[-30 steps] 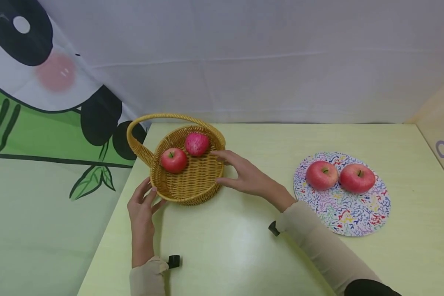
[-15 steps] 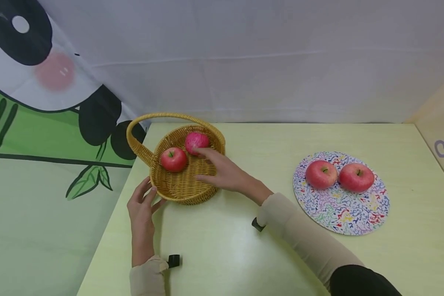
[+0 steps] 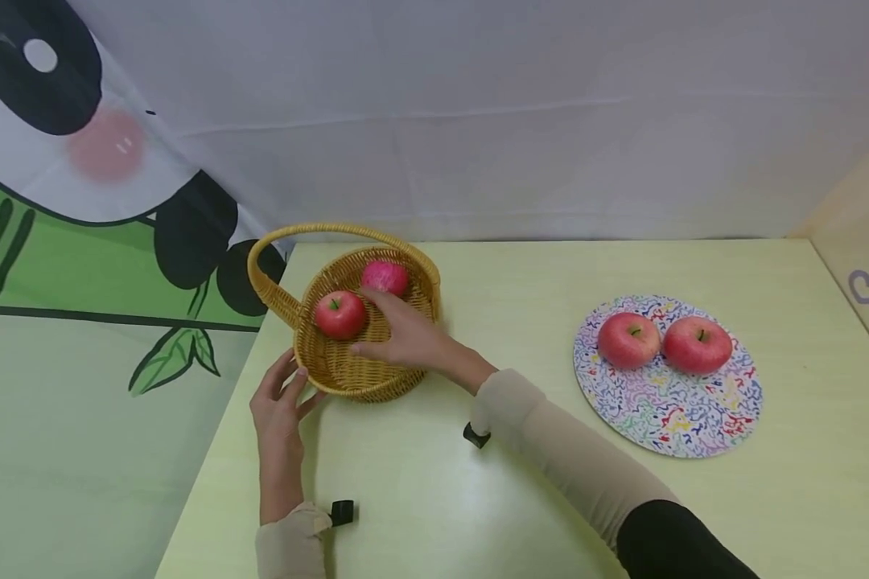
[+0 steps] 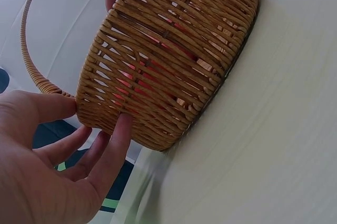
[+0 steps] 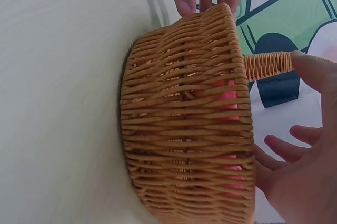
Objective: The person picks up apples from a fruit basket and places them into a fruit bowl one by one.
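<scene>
A woven wicker basket (image 3: 355,370) with a tall arched handle stands at the table's far left. Inside it lie a red apple (image 3: 340,314) and a brighter pink-red, apple-like fruit (image 3: 385,277). My left hand (image 3: 278,414) touches the basket's near-left side; in the left wrist view, its fingers (image 4: 122,134) are spread against the outer wall and rim. Over the basket's opening reaches my right hand (image 3: 409,338), thumb and fingers apart with nothing between them. Its fingertips overlap the pink-red fruit's near edge in the head view, close to the red apple.
To the right lies a round mat (image 3: 684,422) with a multicoloured squiggle pattern. On it sit a left apple (image 3: 628,341) and a right apple (image 3: 698,345), side by side. A pale cloth (image 3: 514,161) hangs behind the table, and a printed cartoon cloth (image 3: 58,386) covers the left.
My right hand has moved left from the basket's right rim to over its inside. The left hand, basket and fruit stay where they were.
</scene>
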`<state>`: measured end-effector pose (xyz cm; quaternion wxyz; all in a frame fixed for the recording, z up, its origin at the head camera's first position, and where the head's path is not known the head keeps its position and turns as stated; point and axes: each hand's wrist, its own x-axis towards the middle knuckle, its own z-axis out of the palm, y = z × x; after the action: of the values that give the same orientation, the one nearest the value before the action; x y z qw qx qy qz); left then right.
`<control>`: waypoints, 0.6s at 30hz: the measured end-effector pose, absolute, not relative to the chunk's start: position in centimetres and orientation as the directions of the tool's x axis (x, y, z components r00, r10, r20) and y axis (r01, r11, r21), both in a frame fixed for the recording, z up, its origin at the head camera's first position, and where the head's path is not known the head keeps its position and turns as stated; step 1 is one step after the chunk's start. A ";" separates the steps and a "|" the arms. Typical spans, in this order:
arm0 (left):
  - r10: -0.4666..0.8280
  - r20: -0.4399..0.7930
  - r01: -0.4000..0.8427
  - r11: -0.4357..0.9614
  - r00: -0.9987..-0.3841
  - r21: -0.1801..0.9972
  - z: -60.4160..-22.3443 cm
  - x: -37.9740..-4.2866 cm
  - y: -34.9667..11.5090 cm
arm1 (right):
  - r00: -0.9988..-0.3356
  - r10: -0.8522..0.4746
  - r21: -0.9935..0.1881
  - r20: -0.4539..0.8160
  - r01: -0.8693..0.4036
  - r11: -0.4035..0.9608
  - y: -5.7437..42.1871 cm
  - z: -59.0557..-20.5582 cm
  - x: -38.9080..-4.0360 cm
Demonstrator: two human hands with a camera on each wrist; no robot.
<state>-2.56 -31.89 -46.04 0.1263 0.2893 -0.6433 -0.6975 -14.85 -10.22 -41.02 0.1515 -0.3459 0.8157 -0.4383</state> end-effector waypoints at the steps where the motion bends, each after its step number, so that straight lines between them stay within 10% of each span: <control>1: -0.548 -0.241 -0.197 -0.139 -0.801 0.970 -46.1 -2.5 -31.9 | -0.713 -0.698 -0.824 0.057 -0.429 0.371 -10.4 -41.2 -14.9; 18: -0.555 -0.228 -0.178 -0.143 -0.800 0.974 -45.6 -2.2 -31.7 | -0.715 -0.699 -0.809 0.021 -0.423 0.408 -13.3 -42.3 -15.7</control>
<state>-2.20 -31.71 -45.59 0.1347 0.2861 -0.6406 -0.6997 -15.65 -13.28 -42.27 0.1628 -0.3409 0.8232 -0.4237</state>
